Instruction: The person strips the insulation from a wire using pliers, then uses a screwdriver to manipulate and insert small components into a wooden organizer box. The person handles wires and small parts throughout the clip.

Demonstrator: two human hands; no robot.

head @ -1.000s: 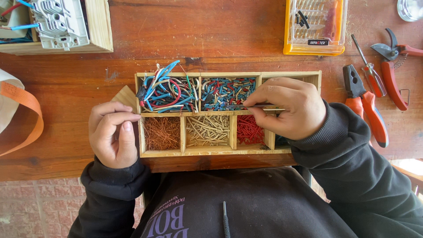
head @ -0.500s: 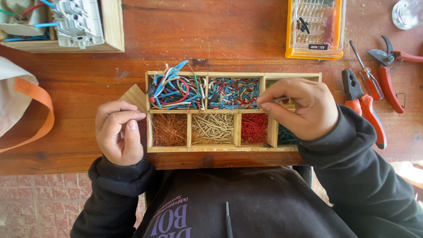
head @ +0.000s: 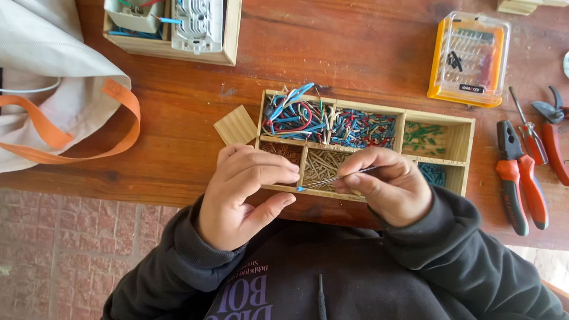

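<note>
One wooden tray (head: 456, 127) of six compartments sits at the near edge of the surface (head: 332, 47). Above that edge, the left hand (head: 243, 192) and right hand (head: 388, 184) pinch one thin wire (head: 335, 179) between their fingers, its blue tip at the left thumb. Right of the tray lie two red-handled pliers (head: 518, 184); behind, one yellow-rimmed clear case (head: 471, 59).

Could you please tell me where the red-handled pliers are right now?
In the head view, the red-handled pliers lie on the wooden table at the right, just beyond the wooden compartment box and beside a small screwdriver.
</note>
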